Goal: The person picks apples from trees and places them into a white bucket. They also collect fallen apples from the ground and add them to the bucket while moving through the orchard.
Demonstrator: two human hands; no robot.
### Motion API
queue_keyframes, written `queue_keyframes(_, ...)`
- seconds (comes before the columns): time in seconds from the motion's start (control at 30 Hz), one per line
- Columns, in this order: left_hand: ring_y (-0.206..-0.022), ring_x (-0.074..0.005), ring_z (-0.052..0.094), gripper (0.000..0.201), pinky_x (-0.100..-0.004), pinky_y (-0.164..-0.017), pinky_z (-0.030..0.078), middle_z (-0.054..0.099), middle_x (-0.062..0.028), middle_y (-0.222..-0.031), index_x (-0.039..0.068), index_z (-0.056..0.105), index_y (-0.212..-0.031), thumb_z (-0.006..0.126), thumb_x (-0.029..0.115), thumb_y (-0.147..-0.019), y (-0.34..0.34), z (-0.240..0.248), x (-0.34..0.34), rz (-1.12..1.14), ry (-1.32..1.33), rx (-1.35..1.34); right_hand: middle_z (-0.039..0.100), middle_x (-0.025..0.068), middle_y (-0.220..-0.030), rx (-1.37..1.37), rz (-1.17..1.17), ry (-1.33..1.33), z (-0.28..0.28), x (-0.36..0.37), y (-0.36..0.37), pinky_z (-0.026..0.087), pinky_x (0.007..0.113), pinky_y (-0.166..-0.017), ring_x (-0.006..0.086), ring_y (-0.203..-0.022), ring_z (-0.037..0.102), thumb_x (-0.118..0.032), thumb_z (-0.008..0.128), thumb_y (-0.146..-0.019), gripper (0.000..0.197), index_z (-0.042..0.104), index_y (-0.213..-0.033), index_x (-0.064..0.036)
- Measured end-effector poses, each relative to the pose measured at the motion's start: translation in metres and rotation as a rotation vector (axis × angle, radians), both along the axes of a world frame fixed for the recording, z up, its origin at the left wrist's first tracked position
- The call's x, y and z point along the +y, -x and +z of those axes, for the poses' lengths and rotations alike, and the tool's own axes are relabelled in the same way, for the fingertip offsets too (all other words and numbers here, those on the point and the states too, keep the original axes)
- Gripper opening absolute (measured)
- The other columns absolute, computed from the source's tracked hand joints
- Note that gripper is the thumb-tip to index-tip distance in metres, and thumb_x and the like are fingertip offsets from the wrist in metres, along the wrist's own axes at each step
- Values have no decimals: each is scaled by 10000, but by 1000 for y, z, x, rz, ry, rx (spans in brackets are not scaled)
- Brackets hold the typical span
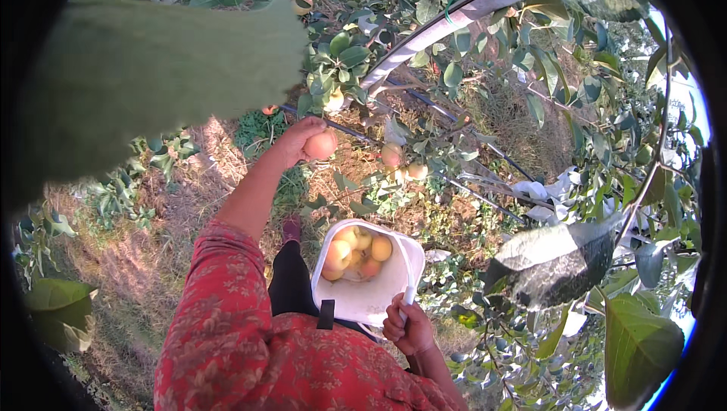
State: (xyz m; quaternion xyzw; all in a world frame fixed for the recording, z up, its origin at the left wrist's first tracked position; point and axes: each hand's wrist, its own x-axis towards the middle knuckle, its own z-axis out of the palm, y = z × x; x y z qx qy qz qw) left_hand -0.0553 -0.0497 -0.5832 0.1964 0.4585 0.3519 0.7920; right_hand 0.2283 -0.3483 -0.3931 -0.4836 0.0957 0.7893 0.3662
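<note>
While the left hand wraps its fingers tight round a peach-coloured fruit, the right hand grips the white bucket by its handle, fruit piled inside.

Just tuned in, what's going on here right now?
A person in a red patterned top stands among fruit trees. The left hand is raised with its grip around a pinkish-yellow fruit. The right hand holds the handle of a white bucket that already has several fruits in it. More fruit hangs on the branches nearby.
</note>
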Motion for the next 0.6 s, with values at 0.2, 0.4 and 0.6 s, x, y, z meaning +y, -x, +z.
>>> queue_keyframes(0.2, -1064, -233, 575, 295, -357, -918, 458, 599, -94, -1098, 66, 592, -1081, 611, 212, -826, -69, 80, -153, -572, -433, 118, 364, -2, -590, -54, 73, -6, 7, 2, -1, 252, 237, -392, 96, -435, 320, -237, 503, -934, 113, 460, -928, -132)
queue_keyframes(0.4, -974, -350, 576, 389, -456, -843, 472, 576, -184, -1089, 42, 578, -1142, 602, 227, -801, -154, 36, -237, -859, -894, 861, 355, -24, -584, -7, 137, -51, 23, -7, -15, 237, 237, -401, 85, -444, 319, -225, 522, -934, 234, 423, -752, -115)
queue_keyframes(0.6, -876, -350, 588, 316, -461, -767, 479, 602, -158, -862, 60, 604, -1044, 627, 259, -800, -189, -14, -253, -521, -943, 785, 384, -9, -605, 27, 168, -88, 21, -24, -35, 252, 242, -396, 95, -430, 319, -210, 504, -940, 94, 454, -936, -131)
